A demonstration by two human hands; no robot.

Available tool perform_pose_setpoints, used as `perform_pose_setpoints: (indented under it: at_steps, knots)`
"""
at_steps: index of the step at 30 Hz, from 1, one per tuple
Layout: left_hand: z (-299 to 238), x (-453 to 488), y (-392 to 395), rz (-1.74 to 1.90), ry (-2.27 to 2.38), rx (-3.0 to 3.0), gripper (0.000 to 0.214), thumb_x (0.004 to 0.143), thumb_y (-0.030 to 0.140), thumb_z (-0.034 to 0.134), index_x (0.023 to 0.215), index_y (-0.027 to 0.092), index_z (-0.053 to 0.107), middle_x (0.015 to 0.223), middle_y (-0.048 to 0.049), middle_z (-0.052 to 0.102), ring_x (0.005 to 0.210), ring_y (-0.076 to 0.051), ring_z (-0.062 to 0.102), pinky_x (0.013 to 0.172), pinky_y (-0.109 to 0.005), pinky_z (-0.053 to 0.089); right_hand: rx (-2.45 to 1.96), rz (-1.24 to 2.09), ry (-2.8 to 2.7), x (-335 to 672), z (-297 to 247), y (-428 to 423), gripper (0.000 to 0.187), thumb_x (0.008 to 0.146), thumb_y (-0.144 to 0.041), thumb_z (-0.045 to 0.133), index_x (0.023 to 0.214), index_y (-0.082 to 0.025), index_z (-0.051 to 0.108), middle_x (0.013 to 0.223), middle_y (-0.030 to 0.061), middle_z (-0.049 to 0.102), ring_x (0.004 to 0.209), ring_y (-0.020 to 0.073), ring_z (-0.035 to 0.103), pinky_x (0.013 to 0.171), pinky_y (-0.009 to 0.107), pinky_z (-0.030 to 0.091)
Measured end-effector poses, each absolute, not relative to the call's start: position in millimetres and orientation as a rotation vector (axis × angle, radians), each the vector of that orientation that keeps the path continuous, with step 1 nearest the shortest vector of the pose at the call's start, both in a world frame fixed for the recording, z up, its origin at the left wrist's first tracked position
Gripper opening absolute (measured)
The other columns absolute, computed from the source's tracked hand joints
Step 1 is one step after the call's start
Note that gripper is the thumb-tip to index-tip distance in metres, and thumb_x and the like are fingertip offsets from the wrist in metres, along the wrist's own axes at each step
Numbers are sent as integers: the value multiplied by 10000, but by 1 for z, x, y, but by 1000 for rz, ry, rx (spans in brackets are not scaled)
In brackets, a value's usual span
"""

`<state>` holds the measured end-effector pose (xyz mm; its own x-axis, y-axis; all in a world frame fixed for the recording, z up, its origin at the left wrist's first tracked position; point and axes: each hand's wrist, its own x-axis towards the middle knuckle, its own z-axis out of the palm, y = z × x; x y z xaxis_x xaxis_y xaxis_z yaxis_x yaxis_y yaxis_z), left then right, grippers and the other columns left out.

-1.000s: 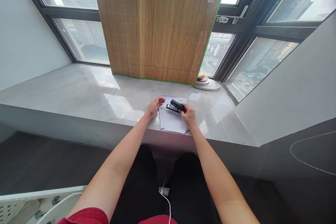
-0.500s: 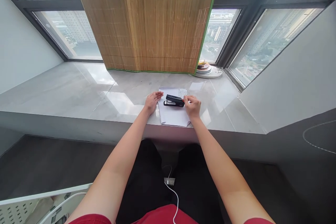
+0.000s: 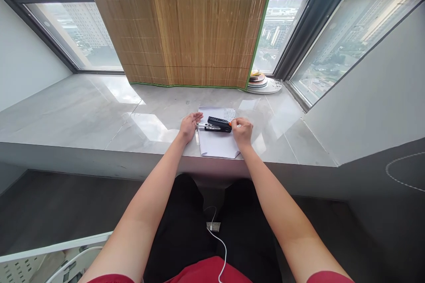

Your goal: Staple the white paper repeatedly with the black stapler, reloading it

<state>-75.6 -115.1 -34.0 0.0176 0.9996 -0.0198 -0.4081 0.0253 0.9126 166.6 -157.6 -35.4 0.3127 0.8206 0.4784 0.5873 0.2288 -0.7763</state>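
Observation:
A black stapler (image 3: 217, 127) lies over white paper sheets (image 3: 217, 145) on the sill, its top arm raised from its base. A silver metal part, apparently the staple tray, sticks out of its left end. My right hand (image 3: 242, 131) is closed in a pinch at the stapler's right end, where a small orange bit shows by the fingertips. My left hand (image 3: 190, 125) rests at the left edge of the paper, fingers stretched out and close together. Its fingers are by the tip of the metal part; whether they touch it I cannot tell.
The paper lies on a grey marble-look window sill (image 3: 76, 115) with a front edge near me. A bamboo blind (image 3: 189, 26) hangs behind. Stacked plates (image 3: 260, 83) stand at the back right. A white perforated basket (image 3: 26, 269) is at the lower left, and a white cable (image 3: 223, 247) runs over my lap.
The silver metal part has slid out of the stapler's left end towards my left hand. Both hands stay in nearly the same places; the view has tilted slightly.

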Motion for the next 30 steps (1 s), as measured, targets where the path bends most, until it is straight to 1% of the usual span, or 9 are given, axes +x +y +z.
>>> perform_pose_setpoints:
  at_steps: [2, 4, 7, 9, 11, 13, 19, 25, 30]
  knots:
    - [-34, -75, -115, 1352, 904, 879, 352, 1122, 314, 461, 1086, 139, 765, 1371, -198, 764, 1298, -272, 735, 1252, -472, 427, -1431, 304, -1365, 167, -34, -157, 374, 978, -322, 506, 623, -251, 601, 864, 83, 777, 910, 262, 663, 869, 402, 505]
    - [-34, -75, -115, 1351, 902, 882, 345, 1117, 318, 476, 1082, 141, 770, 1378, -199, 760, 1308, -279, 730, 1252, -476, 424, -1365, 357, -1399, 166, -34, -157, 296, 991, -435, 571, 829, -241, 724, 1058, 100, 808, 1032, 281, 683, 896, 412, 532]
    - [-34, -74, -115, 1354, 903, 886, 325, 1105, 337, 511, 1079, 145, 772, 1382, -199, 758, 1328, -285, 720, 1251, -471, 421, -1291, 439, -1577, 165, -35, -155, 378, 883, -488, 748, 1157, -228, 764, 1267, 117, 789, 1130, 301, 692, 953, 433, 553]
    - [-34, -74, -115, 1356, 904, 889, 323, 1103, 332, 510, 1081, 145, 772, 1377, -195, 761, 1325, -281, 721, 1249, -467, 424, -1304, 473, -1691, 165, -38, -154, 383, 829, -426, 796, 1152, -222, 777, 1147, 102, 814, 1042, 292, 716, 944, 429, 558]
    - [-34, -74, -115, 1358, 895, 881, 337, 1108, 318, 481, 1082, 148, 771, 1367, -187, 767, 1316, -273, 725, 1249, -467, 428, -1340, 480, -1721, 165, -40, -154, 303, 802, -375, 806, 1063, -222, 797, 958, 62, 815, 896, 264, 719, 896, 407, 562]
    - [-33, -75, -116, 1363, 873, 853, 357, 1115, 318, 454, 1079, 152, 769, 1364, -180, 770, 1318, -268, 723, 1252, -466, 432, -1361, 461, -1693, 167, -39, -156, 244, 791, -343, 806, 1004, -225, 806, 887, 42, 807, 814, 246, 707, 850, 390, 562]
    - [-29, -86, -118, 1365, 733, 681, 415, 1114, 409, 432, 1143, 151, 757, 1468, -189, 711, 1431, -284, 650, 1299, -457, 412, -1308, 168, -1736, 149, -7, -171, 128, 861, -243, 748, 972, -259, 809, 1009, 70, 823, 963, 295, 710, 915, 438, 583]
    - [-29, -101, -118, 1343, 556, 495, 451, 1059, 309, 359, 1236, 128, 732, 1443, -204, 719, 1494, -295, 600, 1271, -506, 479, -964, -132, -2020, 87, 8, -195, 403, 1028, -89, 502, 1215, -295, 794, 1192, 87, 802, 1167, 295, 684, 1077, 499, 578]
    - [-30, -99, -119, 1371, 529, 462, 491, 1075, 358, 326, 1194, 149, 754, 1451, -181, 724, 1510, -295, 584, 1284, -499, 470, -841, -263, -2245, 65, -5, -197, 387, 1083, -103, 489, 1276, -289, 768, 1248, 92, 785, 1204, 265, 703, 1127, 480, 568]
